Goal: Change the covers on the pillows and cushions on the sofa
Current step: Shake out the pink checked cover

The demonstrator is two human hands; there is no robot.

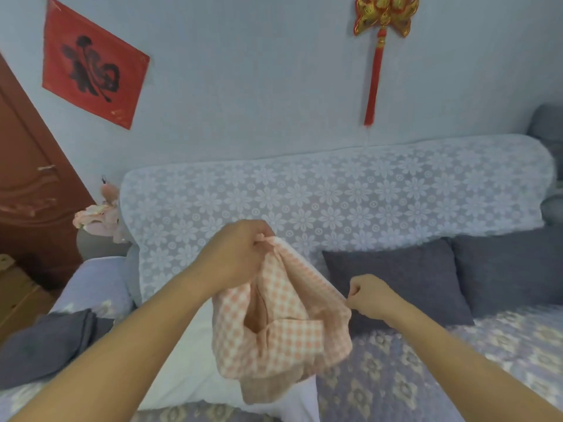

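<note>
Pale blue wall rises behind the sofa (457, 345), whose backrest wears a white lace throw (335, 190) with a flower pattern; a red paper square (91, 62) and a red tasselled ornament (380, 32) hang above it, and a brown door (27, 178) stands at the far left.

Both hands hold a pink-and-white checked cover (283, 324) up over the seat. The left hand (237, 251) pinches the upper edge of its opening with curled fingers, and the right hand (368, 296) pinches the opposite edge in a closed fist, so the mouth of the cover gapes open between them. The cover hangs limp and looks empty. Directly below it lies a bare white pillow (189, 370) on the seat, uncovered.

Judging by this, the job is in an early-to-middle stage. A folded grey cover (48, 339) lies on the seat at the left, near the white pillow, and may be one taken off it, though that cannot be confirmed. Two grey cushions (405, 278) lean against the backrest to the right, in what look like their old covers. So one pillow appears stripped and about to receive the checked cover, with nothing visibly finished; sliding the white pillow in, closing the opening, and then dealing with the grey cushions all remain.
</note>
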